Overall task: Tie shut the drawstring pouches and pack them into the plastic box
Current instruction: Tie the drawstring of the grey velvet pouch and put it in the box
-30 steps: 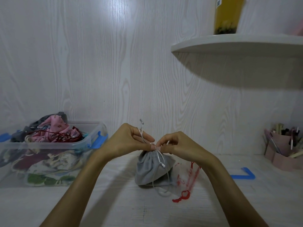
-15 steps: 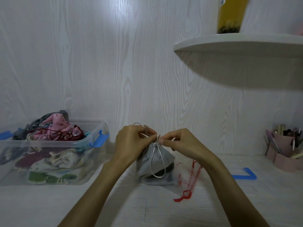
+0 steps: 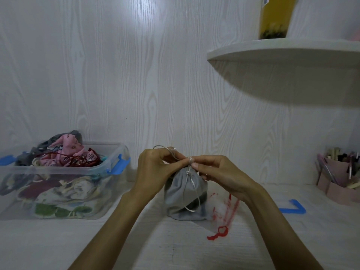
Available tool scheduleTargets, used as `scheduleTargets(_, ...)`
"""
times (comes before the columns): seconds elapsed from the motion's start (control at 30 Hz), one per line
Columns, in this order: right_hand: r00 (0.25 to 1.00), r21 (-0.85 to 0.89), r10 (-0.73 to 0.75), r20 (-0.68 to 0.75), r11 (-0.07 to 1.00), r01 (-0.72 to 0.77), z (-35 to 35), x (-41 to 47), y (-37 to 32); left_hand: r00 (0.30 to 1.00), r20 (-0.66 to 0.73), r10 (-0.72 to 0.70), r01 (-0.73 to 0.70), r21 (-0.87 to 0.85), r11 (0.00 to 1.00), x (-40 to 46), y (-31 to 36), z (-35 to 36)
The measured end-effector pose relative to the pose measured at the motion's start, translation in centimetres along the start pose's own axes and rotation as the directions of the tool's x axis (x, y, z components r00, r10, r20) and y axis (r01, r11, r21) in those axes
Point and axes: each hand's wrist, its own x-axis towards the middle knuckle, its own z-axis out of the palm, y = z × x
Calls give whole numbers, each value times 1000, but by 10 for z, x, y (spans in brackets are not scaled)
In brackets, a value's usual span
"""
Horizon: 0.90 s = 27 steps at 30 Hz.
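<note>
Grey pouch [image 3: 185, 193] stood mid-worktop; left hand [image 3: 155, 168] and right hand [image 3: 216, 172] both pinched its white drawstring [image 3: 190, 182] at the neck.

We count one grey pouch [image 3: 185, 193] standing right of the plastic box [image 3: 58, 168], and one sheer pouch with red cord [image 3: 224, 215] farther right of the box. Only one such box is there, heaped with pouches too tangled to number. Two hands [image 3: 155, 168] [image 3: 218, 172]. One shelf [image 3: 282, 53] above, one yellow container [image 3: 275, 16] on it. One pink holder [image 3: 341, 184] far right of the box.
</note>
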Motion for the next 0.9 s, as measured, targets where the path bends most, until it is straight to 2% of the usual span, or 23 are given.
scheduleTargets(0.17,994,1,-70,-85,998,70,1,-3,-3,997,59,-58,65,-131,989,2,1,-1)
scheduleTargets(0.37,996,-16,-65,-66,998,64,3,-2,-4,951,282,-126,207,-277,938,6,-1,-9)
scheduleTargets(0.5,999,79,-5,-49,997,8,0,-3,-3,918,381,-112,212,-232,949,8,-4,-13)
scheduleTargets(0.6,999,109,21,-41,994,-16,-4,-4,-5,910,384,-156,225,-143,964,10,-6,-14)
scheduleTargets(0.73,995,-41,-25,-93,999,21,-8,-4,-11,937,290,-194,176,87,981,10,-11,-11)
scheduleTargets(0.9,987,-227,-42,-158,974,5,-18,-9,-23,945,267,-187,144,173,974,12,-8,-15)
